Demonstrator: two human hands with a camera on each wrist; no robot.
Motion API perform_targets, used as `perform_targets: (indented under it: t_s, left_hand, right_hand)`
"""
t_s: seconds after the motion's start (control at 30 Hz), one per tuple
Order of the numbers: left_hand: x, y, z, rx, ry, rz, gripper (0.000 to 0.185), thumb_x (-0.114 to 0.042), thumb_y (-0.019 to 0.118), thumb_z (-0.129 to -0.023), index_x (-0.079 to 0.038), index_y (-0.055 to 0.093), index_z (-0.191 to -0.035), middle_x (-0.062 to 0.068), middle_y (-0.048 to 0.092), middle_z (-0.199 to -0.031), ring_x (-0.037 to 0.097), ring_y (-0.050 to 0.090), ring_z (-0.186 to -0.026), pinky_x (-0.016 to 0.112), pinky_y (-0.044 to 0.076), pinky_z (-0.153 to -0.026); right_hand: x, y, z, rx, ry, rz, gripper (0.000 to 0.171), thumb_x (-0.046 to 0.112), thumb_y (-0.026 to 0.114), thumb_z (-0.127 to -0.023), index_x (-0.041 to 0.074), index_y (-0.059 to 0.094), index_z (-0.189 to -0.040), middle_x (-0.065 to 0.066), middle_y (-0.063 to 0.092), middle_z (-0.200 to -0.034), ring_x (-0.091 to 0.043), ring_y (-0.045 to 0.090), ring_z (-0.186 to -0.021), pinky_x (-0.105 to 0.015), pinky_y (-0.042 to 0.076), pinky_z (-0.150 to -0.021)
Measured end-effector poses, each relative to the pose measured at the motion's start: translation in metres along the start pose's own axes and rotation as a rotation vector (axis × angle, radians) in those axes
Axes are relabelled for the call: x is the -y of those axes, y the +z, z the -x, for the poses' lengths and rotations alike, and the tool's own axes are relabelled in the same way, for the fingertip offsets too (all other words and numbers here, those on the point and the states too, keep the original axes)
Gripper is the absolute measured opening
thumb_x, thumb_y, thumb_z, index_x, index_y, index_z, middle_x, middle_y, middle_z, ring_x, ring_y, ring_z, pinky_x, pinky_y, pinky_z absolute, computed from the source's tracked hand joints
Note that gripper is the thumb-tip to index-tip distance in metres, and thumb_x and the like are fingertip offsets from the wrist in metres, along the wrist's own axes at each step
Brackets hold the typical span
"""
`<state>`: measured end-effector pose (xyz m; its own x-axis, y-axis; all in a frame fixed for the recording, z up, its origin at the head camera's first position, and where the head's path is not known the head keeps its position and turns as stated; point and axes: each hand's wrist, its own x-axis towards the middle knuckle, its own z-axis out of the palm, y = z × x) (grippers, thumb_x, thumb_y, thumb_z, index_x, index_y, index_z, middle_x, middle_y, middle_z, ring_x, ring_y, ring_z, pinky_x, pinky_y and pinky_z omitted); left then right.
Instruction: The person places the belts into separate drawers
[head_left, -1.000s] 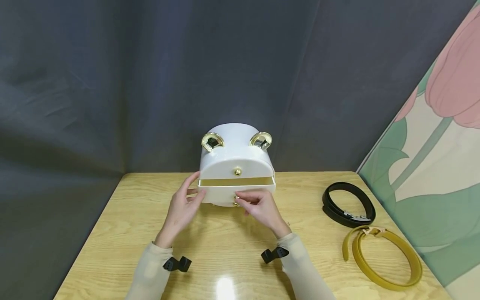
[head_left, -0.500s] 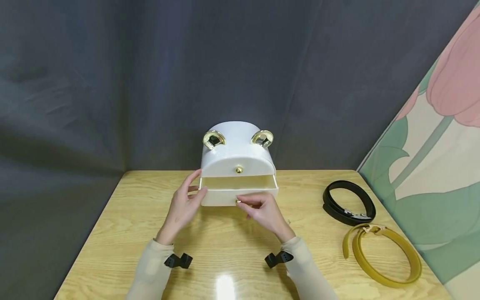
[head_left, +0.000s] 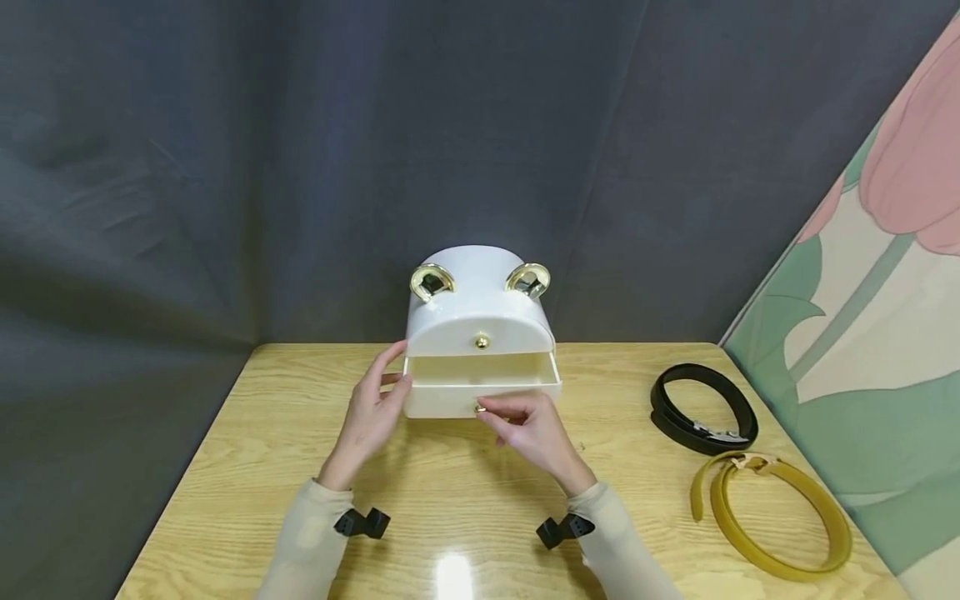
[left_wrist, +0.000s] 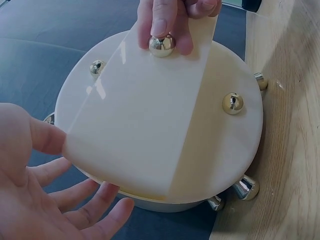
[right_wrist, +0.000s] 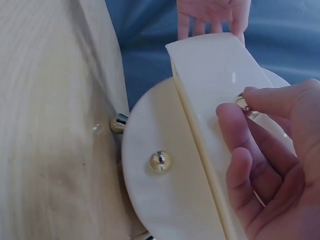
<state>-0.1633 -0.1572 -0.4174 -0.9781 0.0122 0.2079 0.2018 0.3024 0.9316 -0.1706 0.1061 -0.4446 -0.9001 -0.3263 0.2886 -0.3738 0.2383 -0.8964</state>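
Observation:
A white rounded storage box [head_left: 480, 279] with two gold ears stands at the back of the table. Its middle drawer [head_left: 442, 403] is pulled out, and the part of the inside that shows is bare. My right hand [head_left: 534, 429] pinches the drawer's gold knob [right_wrist: 243, 102] between thumb and fingers. At the box's left side is my left hand [head_left: 369, 415], fingers spread and fairly straight, the thumb against the drawer's corner in the left wrist view. The upper drawer's gold knob [head_left: 482, 342] shows above; a lower gold knob [left_wrist: 97, 68] appears in the left wrist view.
On the right of the wooden table [head_left: 247, 500] lie a coiled black belt [head_left: 660, 412] and, nearer, a coiled mustard-yellow belt [head_left: 832, 517]. A dark curtain [head_left: 480, 125] hangs behind, and a flowered cloth [head_left: 877, 375] borders the right side.
The middle drawer has slid out toward me, its opening widening from a narrow gap. My right hand has come nearer with the knob; my left hand stays at the box's side.

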Motion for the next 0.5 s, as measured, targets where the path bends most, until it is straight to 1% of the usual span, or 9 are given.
perform_targets:
  t_s: [0.07,0.2,0.3,0.4,0.5]
  left_hand:
    - [0.0010,0.0008,0.0001,-0.002,0.000,-0.004,0.054,-0.013,0.051,-0.110,-0.019,0.043,-0.163,0.009,0.042,-0.169,0.037,0.058,-0.137,0.056,0.052,-0.111]
    - [0.0024,0.0009,-0.0001,-0.006,0.001,-0.016,0.054,-0.012,0.047,-0.111,-0.020,0.042,-0.164,0.008,0.042,-0.169,0.038,0.059,-0.137,0.057,0.054,-0.108]
    - [0.0028,0.0000,0.0000,-0.009,0.009,-0.019,0.054,-0.012,0.045,-0.111,-0.020,0.041,-0.164,0.007,0.042,-0.169,0.038,0.059,-0.137,0.056,0.055,-0.105]
    - [0.0017,-0.0005,-0.0008,-0.004,0.018,-0.019,0.054,-0.011,0.045,-0.111,-0.019,0.041,-0.164,0.008,0.042,-0.169,0.038,0.059,-0.136,0.054,0.055,-0.105]
    - [0.0012,-0.0013,-0.0008,-0.001,0.018,-0.025,0.054,-0.011,0.045,-0.111,-0.020,0.042,-0.164,0.008,0.043,-0.169,0.037,0.060,-0.135,0.053,0.055,-0.103]
  right_hand:
    - [-0.0017,0.0008,0.0036,-0.006,-0.002,0.000,0.021,0.006,0.081,-0.094,0.003,0.083,-0.115,-0.017,0.082,-0.106,-0.018,0.071,-0.057,-0.045,0.064,-0.057]
    - [-0.0036,0.0019,0.0083,-0.006,-0.007,-0.015,0.022,0.006,0.081,-0.094,0.003,0.082,-0.115,-0.018,0.082,-0.107,-0.023,0.073,-0.057,-0.044,0.064,-0.057]
    - [-0.0042,0.0022,0.0082,-0.003,-0.015,-0.012,0.022,0.008,0.081,-0.094,0.004,0.082,-0.116,-0.017,0.082,-0.107,-0.024,0.072,-0.057,-0.044,0.064,-0.056]
    - [-0.0033,0.0014,0.0076,-0.002,-0.021,-0.005,0.022,0.007,0.081,-0.093,0.005,0.083,-0.115,-0.016,0.082,-0.105,-0.022,0.072,-0.056,-0.042,0.063,-0.054]
    - [-0.0024,0.0012,0.0074,0.007,-0.020,-0.005,0.022,0.006,0.081,-0.093,0.005,0.083,-0.115,-0.015,0.082,-0.105,-0.016,0.071,-0.056,-0.039,0.063,-0.053]
